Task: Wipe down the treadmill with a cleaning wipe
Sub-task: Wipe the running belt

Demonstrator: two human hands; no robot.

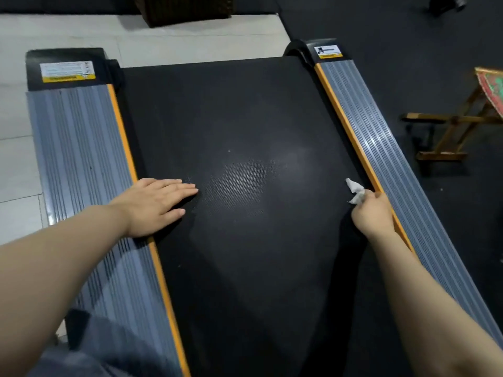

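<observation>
The treadmill's black textured belt (245,131) fills the middle of the view, flanked by grey ribbed side rails with orange inner strips, the left rail (79,137) and the right rail (381,137). My left hand (155,205) lies flat with straight fingers on the belt's left edge, its heel over the orange strip. My right hand (371,213) grips a crumpled white wipe (355,190) at the belt's right edge, against the orange strip. A faint lighter sheen shows on the belt between my hands.
Pale tiled floor (16,159) lies left of the treadmill and dark rubber flooring (408,36) to the right. A wooden folding stool (462,118) stands at the right. A dark woven basket (187,9) sits beyond the belt's far end.
</observation>
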